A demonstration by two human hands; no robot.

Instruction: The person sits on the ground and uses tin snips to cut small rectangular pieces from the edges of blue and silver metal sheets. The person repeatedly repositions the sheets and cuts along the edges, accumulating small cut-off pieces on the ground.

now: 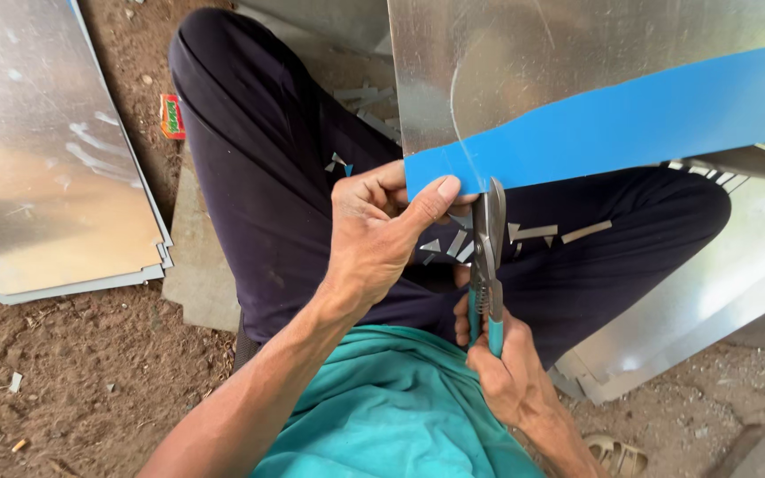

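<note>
A shiny metal sheet (506, 62) with a blue film strip (630, 119) along its near edge is held over my lap. My left hand (378, 226) pinches the sheet's lower left corner, thumb pressed on the blue strip. My right hand (506, 363) grips the teal handles of tin snips (487, 257), whose blades point up and bite into the blue edge just right of my thumb. Small metal offcuts (533, 233) lie on my dark trousers (267, 168).
A stack of metal sheets (46, 150) lies on the dirt ground to the left. More sheets (701, 310) rest at the right beside my leg. A small red packet (173, 117) lies near my knee. A sandalled foot (617, 456) shows at the bottom.
</note>
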